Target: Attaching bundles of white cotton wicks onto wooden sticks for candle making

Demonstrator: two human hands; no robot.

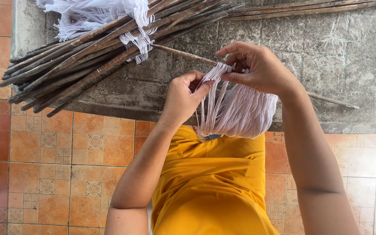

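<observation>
Grey concrete slab (327, 52) over orange tile; our right hand (257, 69) pinches white threads (240, 111) onto a thin stick (183, 53) lying left-right. Left hand (186, 98) just beside, fingers closed on strands hanging below. Stick bundle (88, 52) upper left.

Soft white cotton strings (240, 111), rough dark wooden sticks (88, 56), matt grey concrete slab (344, 56)

left hand (183, 98) fingers pinched, right hand (257, 67) fingers pinched, forearms raised
</observation>
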